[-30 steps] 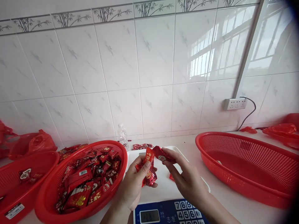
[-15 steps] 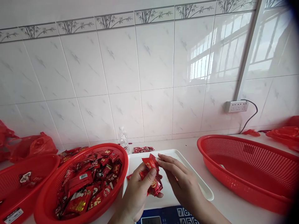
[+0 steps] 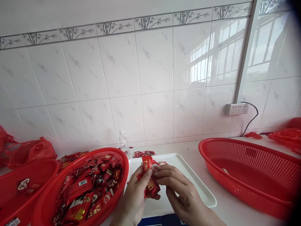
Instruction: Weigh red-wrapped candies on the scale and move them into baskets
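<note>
Both hands meet over the white rectangular plastic tray (image 3: 199,191). Left hand (image 3: 135,196) is closed around a small bunch of red foil-wrapped candies (image 3: 150,183), thumb pressed across the front of the wrappers and fingers curled behind, which keeps the slippery packets stacked upright. Right hand (image 3: 181,191) is brought against the same bunch from the right, its fingertips pinching the upper wrappers; whether it grips a separate piece cannot be told. The bunch is held above the tray, just right of the round red perforated plastic basket filled with red candy packets (image 3: 84,185), so supply lies within short reach of the left hand.

A second red basket (image 3: 28,179), at far left, holds only a few packets. A large oval red perforated basket (image 3: 251,169) stands to the right, apart from the tray, and appears nearly bare inside. A clear plastic water bottle (image 3: 124,142) and a few loose red packets (image 3: 144,153) rest against the white tiled wall (image 3: 152,78). A white wall socket with black cable (image 3: 237,108) is mounted at right.
</note>
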A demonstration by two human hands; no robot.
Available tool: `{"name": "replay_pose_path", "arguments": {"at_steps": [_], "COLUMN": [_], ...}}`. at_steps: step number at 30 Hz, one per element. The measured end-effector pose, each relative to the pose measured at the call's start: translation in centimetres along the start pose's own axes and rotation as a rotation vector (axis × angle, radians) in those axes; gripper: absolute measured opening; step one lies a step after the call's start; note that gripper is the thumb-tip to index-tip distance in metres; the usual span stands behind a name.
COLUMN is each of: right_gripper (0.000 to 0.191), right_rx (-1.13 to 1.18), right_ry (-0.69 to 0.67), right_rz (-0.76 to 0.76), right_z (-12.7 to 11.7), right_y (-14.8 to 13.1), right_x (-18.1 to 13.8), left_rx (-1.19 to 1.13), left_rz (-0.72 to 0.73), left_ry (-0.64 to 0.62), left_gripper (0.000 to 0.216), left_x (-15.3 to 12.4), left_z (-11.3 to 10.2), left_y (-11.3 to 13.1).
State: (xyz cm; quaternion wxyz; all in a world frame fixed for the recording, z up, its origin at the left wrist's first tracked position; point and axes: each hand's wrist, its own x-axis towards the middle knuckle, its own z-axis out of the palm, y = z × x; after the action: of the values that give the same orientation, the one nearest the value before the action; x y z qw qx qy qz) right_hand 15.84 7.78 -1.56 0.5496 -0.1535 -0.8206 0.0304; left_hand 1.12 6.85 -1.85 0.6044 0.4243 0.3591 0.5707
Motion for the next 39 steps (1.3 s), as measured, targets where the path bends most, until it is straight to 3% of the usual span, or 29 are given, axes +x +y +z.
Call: {"name": "replay_pose_path", "arguments": {"at_steps": [2,5,7,10,20,27,31,36,39], "right_gripper": [0.034,0.027,0.021,0.023,0.027,0.028,0.026,0.029,0.032], "right_rx": [0.048,0.089,0.132,0.211,0.154,0.303,0.257,0.238,0.387], "right_ry": [-0.001,0.057,0.02,-0.078,-0.082,-0.13,-0.102,-0.066,0.0], "right_rz": [0.108,0.396,0.562,0.673,0.626,0.67,0.637,0.614,0.721], "right_z": [0.0,0.0,0.1,0.3,0.0,0.6,1.2,1.2,0.8], "right_y": [-0.1,0.2,0.4,0.7,0.8,0.9,1.1,1.1,1.0], "right_x": [-0.2,-0.3,-0.2,-0.1,-0.1,-0.4,-0.8,-0.8,-0.6], "left_rx": [0.013,0.09,0.157,0.252,0.206,0.419,0.464,0.374,0.241], "left_rz": [0.034,0.081,0.098,0.123,0.096,0.119,0.13,0.073,0.043], "left_ry": [0.008,0.016,0.019,0.001,-0.042,-0.07,-0.113,-0.148,-0.168], "left_gripper": [0.042,0.044,0.047,0.047,0.05,0.049,0.047,0.048,0.049], "left_x": [0.1,0.1,0.0,-0.1,0.1,0.2,0.0,0.0,0.0], "left_z": [0.0,0.1,0.2,0.2,0.0,0.1,0.0,-0.1,-0.1], "left_y": [-0.1,-0.4,-0.6,-0.9,-1.0,-0.8,-0.5,-0.6,-0.5]}}
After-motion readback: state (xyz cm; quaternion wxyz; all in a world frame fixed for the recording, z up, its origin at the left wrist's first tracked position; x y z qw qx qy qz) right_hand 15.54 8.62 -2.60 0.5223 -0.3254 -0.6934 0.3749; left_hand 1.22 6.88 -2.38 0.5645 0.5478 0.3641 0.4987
